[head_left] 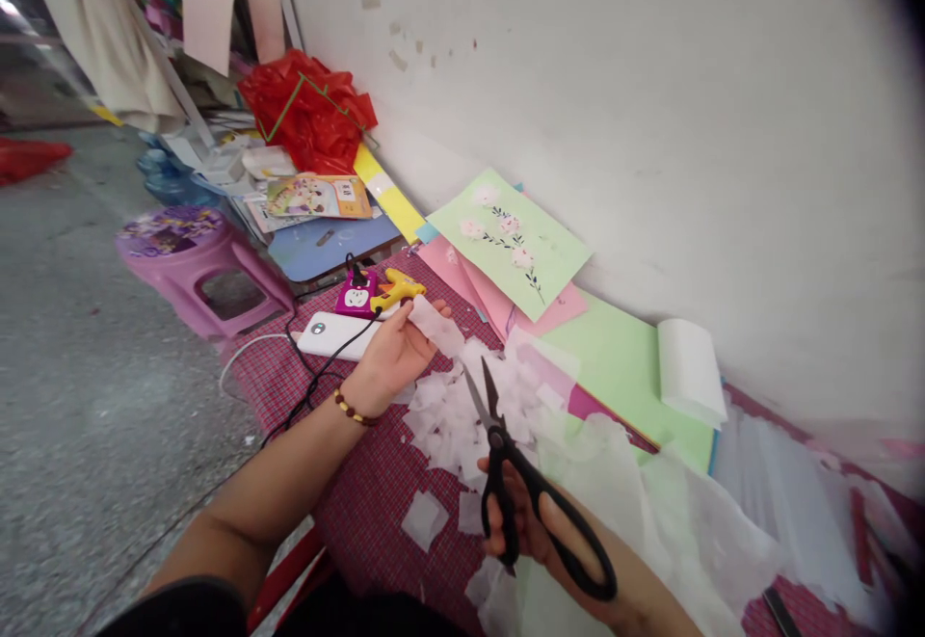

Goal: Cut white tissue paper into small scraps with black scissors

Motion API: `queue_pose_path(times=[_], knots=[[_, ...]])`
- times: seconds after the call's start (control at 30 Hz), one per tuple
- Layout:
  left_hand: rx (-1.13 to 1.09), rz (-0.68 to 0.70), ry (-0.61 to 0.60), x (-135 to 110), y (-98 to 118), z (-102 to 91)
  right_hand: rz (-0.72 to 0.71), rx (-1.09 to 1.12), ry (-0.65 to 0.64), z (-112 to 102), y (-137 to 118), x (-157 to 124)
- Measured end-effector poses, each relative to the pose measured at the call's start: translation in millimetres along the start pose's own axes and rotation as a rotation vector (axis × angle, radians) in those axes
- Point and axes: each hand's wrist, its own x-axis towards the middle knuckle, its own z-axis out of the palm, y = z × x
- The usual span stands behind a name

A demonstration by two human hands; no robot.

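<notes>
My left hand [396, 353] is raised over the red checked tablecloth [376, 483], its fingers pinched on a small piece of white tissue paper [437, 326]. A bead bracelet circles that wrist. My right hand [531, 526] grips black-handled scissors [516, 478], blades slightly apart and pointing up-left toward the tissue piece. Beneath and between the hands lies a pile of cut white tissue squares [462, 415]. A larger crumpled sheet of white tissue [636, 512] lies by my right forearm.
A yellow glue gun [396, 290], a pink socket [356, 298] and a white power strip [336, 333] sit at the table's far left. Green card with flowers [510, 242], pink sheets and a white roll [690, 367] lean by the wall. A purple stool [195, 266] stands on the floor.
</notes>
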Motion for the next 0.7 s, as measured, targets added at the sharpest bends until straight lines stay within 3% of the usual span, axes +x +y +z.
queue_pose_path(times=[0.17,0.3,0.53,0.7], knots=[[-0.106,0.01,0.036,-14.4,6.0,14.3,-0.033,0.2,-0.005,37.1,21.6,24.5],[-0.157,0.074,-0.004,-34.5,10.1,22.2,-0.132,0.366,0.072,70.0,30.0,49.2],[-0.13,0.162,-0.088,-66.7,4.6,12.2,-0.335,0.158,0.194,107.8,36.9,57.3],[-0.176,0.116,-0.111,-85.1,-3.9,5.6,-0.368,0.141,0.244,119.3,37.2,49.6]])
